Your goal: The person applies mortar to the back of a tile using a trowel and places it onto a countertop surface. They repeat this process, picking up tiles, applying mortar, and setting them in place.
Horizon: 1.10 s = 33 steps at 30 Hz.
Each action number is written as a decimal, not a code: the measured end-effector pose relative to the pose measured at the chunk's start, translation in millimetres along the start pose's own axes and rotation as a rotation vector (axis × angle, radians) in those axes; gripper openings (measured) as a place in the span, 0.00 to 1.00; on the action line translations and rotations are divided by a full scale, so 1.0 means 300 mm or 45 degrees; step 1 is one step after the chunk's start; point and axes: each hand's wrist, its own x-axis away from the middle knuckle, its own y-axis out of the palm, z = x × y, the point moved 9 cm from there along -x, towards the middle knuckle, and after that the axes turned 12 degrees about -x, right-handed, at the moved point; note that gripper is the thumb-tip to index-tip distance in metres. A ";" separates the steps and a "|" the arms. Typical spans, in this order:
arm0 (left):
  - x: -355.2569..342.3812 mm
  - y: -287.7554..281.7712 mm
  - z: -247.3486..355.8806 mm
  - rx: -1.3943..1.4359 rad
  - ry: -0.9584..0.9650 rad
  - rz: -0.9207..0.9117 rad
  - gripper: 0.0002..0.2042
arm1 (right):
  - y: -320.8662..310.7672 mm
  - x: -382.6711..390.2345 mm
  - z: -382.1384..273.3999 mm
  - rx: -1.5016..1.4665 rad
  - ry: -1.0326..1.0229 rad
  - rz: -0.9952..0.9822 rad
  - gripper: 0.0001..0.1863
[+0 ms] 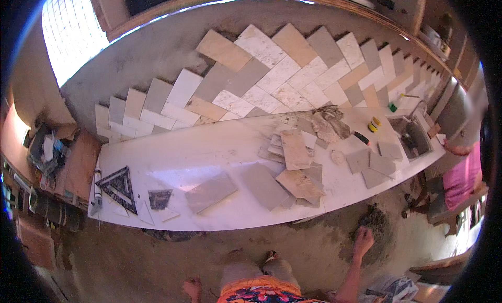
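Observation:
My left hand [192,288] hangs low beside my body, its fingers curled, with no object visible in it. Farther out to the right, my right hand [364,242] is closed in a loose fist, and nothing shows in it. Just beyond it in the picture is a dark heap of wet mortar [375,223] on the floor. Neither hand touches the white counter [157,154] in front of me. On the counter lie a stack of beige tiles [296,149], grey tiles [212,192], a black triangular square [120,188] and a crumpled dirty cloth [330,126].
Beige, grey and white tiles [272,73] cover part of the wall in a slanted pattern. A sink [413,138], green bottle [396,103] and yellow tape roll [374,124] are at right. A cluttered box [49,151] stands left; pink fabric [463,177] is far right.

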 end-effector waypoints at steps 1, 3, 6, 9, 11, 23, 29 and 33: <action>-0.059 0.066 -0.096 -0.132 0.025 -0.024 0.22 | 0.025 0.132 0.031 0.039 0.112 -0.127 0.13; -0.199 0.170 -0.094 -0.367 0.291 -0.135 0.24 | 0.003 0.431 0.200 0.087 0.180 -0.248 0.18; -0.331 0.280 0.133 -0.410 0.737 -0.283 0.27 | -0.097 1.024 0.558 0.634 0.671 -0.709 0.20; -0.413 0.248 0.173 -0.285 0.503 -0.664 0.33 | -0.112 1.317 0.515 0.745 0.761 -1.012 0.18; -0.313 0.075 0.469 -0.167 0.574 -0.587 0.34 | -0.190 1.445 0.489 0.780 0.831 -1.015 0.17; -0.169 0.532 0.366 -0.497 1.641 -0.760 0.29 | -0.478 1.854 0.781 1.123 0.590 -1.472 0.14; -0.027 0.609 0.549 -0.495 1.087 -1.105 0.25 | -0.522 1.618 0.763 0.864 0.735 -1.199 0.10; 0.291 0.506 0.867 -0.359 1.209 -1.284 0.22 | -0.627 1.333 0.834 0.654 0.941 -0.949 0.13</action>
